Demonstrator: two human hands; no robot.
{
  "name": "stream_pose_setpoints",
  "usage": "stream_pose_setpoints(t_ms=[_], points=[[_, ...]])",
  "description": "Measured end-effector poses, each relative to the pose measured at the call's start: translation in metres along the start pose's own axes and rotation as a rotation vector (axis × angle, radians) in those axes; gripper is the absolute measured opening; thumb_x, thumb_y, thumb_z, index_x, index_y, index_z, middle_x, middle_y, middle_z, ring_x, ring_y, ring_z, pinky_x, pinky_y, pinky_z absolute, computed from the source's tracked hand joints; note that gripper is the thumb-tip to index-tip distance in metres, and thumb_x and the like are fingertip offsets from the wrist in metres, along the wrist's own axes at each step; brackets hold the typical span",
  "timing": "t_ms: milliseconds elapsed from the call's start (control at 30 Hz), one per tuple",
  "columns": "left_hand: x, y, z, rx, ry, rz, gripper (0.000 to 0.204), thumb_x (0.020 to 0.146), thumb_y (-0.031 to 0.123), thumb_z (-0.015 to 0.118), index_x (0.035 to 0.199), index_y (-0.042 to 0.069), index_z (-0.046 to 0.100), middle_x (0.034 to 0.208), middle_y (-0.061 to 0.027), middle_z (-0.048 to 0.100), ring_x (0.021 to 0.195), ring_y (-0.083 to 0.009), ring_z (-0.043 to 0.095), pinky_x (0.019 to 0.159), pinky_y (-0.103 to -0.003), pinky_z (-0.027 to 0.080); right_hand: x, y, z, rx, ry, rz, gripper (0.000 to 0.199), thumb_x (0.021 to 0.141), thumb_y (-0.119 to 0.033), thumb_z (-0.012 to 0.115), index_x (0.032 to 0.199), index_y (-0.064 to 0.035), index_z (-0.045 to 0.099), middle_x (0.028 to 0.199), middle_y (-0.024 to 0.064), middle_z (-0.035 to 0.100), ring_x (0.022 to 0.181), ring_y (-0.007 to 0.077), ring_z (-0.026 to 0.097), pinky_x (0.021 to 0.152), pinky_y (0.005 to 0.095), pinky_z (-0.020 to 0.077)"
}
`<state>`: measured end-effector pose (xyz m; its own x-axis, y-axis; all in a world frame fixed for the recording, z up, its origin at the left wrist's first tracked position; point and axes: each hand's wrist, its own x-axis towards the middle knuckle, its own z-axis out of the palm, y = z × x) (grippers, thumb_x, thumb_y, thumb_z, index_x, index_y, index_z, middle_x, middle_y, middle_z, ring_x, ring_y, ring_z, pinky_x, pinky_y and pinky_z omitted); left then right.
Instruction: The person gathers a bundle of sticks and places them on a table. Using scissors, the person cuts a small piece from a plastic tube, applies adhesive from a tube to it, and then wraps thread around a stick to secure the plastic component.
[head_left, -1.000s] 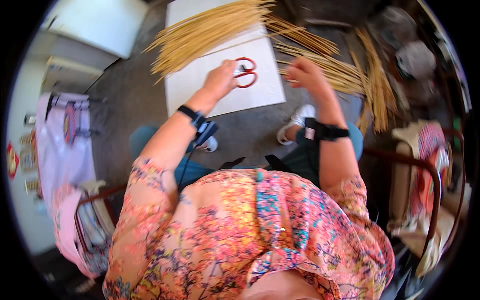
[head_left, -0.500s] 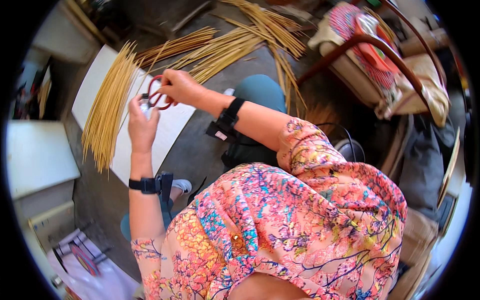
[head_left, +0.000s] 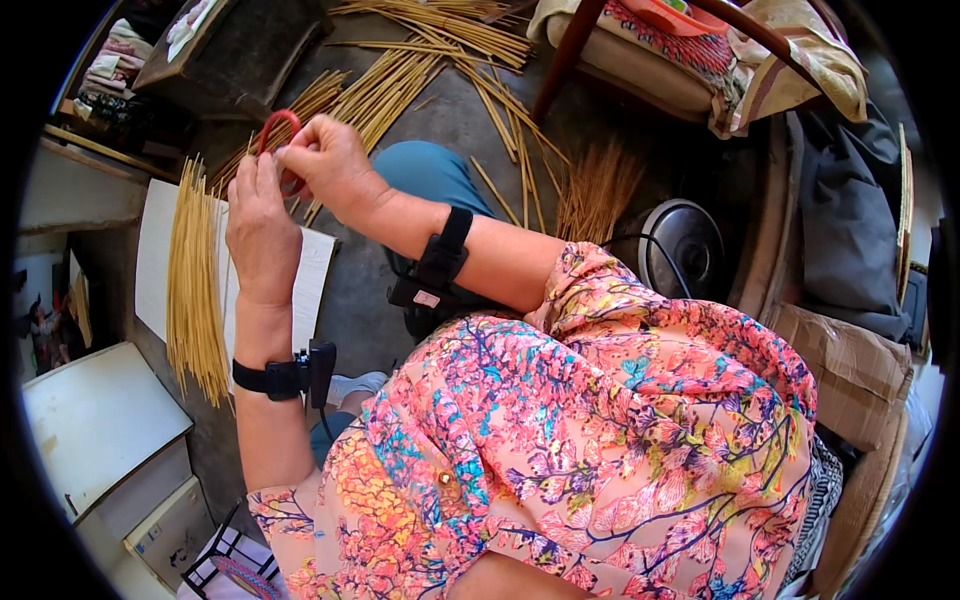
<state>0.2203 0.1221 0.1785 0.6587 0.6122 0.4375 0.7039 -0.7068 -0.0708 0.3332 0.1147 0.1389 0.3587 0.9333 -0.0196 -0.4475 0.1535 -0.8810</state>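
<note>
The left hand (head_left: 263, 230) and right hand (head_left: 338, 172) have come closer together in this head view.
Left grip holds red scissors (head_left: 279, 114), loops poking past its fingertips, just left of the right grip; I can't tell if that one is closed.

Narrow gap, cluttered far side
I could pass over floor (head_left: 358, 275) between white board (head_left: 308, 290) and teal knee (head_left: 425, 168); stalks (head_left: 385, 95) and dark box (head_left: 225, 65) block beyond.
</note>
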Motion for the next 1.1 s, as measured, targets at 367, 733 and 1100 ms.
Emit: stream_pose_setpoints(t_ms=[367,733,1100], points=[[0.015,0.058,0.008,0.050,0.031,0.316,0.034,0.078,0.000,0.050,0.111,-0.002,0.047,0.106,-0.0146,0.051,0.094,-0.0280,0.052,0.081,-0.034,0.046,-0.035,-0.020,-0.046,0.120,0.375,-0.066,0.021,0.069,-0.011,0.067,0.067,-0.0017,0.049,0.060,0.0084,0.056,0.048,0.0146,0.055,0.040,0.0279,0.0461],[0.021,0.086,-0.014,-0.569,-0.308,0.214,0.068,0.074,0.005,0.066,0.134,0.003,0.033,0.132,-0.0219,0.038,0.121,-0.0377,0.038,0.100,-0.039,0.032,-0.052,-0.005,-0.162,0.064,0.457,-0.066,0.011,0.075,-0.006,0.063,0.070,-0.0002,0.056,0.064,0.0085,0.059,0.054,0.0156,0.059,0.047,0.0265,0.0464],[-0.069,-0.056,-0.010,-0.930,-0.255,-0.577,0.050,0.078,-0.001,0.058,0.126,0.003,0.045,0.118,-0.0078,0.048,0.090,-0.0157,0.054,0.071,-0.026,0.044,-0.075,-0.196,-0.295,-0.243,0.596,-0.171,0.009,0.077,-0.005,0.063,0.071,-0.0008,0.058,0.067,0.0101,0.062,0.056,0.0163,0.061,0.049,0.0236,0.0458]])
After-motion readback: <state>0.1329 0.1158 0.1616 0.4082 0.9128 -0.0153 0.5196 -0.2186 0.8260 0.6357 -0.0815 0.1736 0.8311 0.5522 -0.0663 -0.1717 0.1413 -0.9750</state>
